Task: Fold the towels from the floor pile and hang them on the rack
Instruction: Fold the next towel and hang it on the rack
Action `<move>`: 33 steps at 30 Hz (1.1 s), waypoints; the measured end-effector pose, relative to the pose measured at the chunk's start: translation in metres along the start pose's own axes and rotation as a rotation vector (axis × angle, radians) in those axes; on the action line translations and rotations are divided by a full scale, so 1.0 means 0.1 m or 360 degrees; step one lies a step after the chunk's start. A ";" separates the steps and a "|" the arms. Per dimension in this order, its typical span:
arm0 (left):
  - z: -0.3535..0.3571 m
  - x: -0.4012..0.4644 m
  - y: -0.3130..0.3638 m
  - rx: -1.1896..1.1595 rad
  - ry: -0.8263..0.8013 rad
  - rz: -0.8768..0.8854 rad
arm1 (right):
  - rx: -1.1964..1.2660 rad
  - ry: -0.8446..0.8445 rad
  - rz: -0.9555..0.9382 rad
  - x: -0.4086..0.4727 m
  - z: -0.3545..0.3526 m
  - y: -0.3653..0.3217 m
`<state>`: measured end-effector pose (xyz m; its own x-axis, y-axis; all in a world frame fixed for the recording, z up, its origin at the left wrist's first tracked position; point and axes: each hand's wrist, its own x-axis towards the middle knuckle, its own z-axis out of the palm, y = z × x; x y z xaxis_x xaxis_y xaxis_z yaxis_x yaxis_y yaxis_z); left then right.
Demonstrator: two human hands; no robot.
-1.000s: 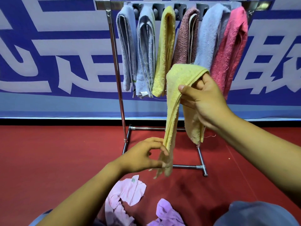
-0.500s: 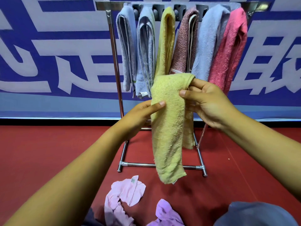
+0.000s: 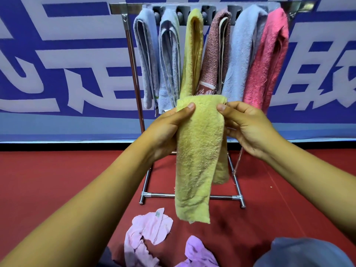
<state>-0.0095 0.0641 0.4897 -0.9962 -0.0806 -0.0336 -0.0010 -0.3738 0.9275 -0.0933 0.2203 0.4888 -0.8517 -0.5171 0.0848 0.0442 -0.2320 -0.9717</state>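
A folded yellow towel (image 3: 198, 157) hangs lengthwise in front of me, doubled over at its top. My left hand (image 3: 169, 128) grips its upper left edge, thumb on the front. My right hand (image 3: 248, 126) pinches its upper right edge. Behind it stands the metal rack (image 3: 133, 60), its top bar carrying several folded towels: two pale blue, a yellow towel (image 3: 193, 51), a mottled red one, a light blue one and a pink towel (image 3: 267, 60). On the red floor below lies the pile: a pale pink cloth (image 3: 146, 234) and a lilac cloth (image 3: 196, 253).
The rack's chrome foot bar (image 3: 223, 198) crosses the floor just beyond the pile. A blue and white banner wall (image 3: 67, 64) stands close behind the rack. A grey-blue fabric shape (image 3: 304, 253) fills the bottom right corner.
My left hand has risen from the towel's lower end to its top left edge. The towel now hangs doubled and flat between both hands, a little lower and more centred.
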 end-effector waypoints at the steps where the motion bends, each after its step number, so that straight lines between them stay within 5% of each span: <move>1: 0.01 0.00 0.01 -0.0010 0.0016 0.0006 | -0.0062 -0.0041 0.0033 -0.02 -0.02 0.02; 8: 0.02 0.07 0.09 -0.0006 0.0185 0.0025 | -0.0544 -0.0543 0.0130 -0.12 -0.23 0.18; 12: -0.03 0.10 0.14 0.0053 0.0208 0.0072 | -0.0816 -0.0488 -0.0037 -0.11 -0.22 0.18; 20: -0.12 0.07 0.17 0.0318 0.0129 0.0160 | -0.0771 -0.0201 -0.0111 -0.09 -0.11 0.17; 27: -0.07 0.07 0.25 0.0292 0.0023 0.0197 | -0.0667 -0.0546 0.0095 -0.14 -0.16 0.31; 33: -0.09 0.07 0.31 0.0310 0.0031 0.0224 | -0.0888 -0.0353 -0.0055 -0.14 -0.12 0.36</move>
<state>-0.0160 0.0434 0.5142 -0.9859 -0.1377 0.0955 0.1189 -0.1726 0.9778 -0.0863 0.2292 0.4495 -0.7158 -0.6904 0.1043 -0.3136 0.1844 -0.9315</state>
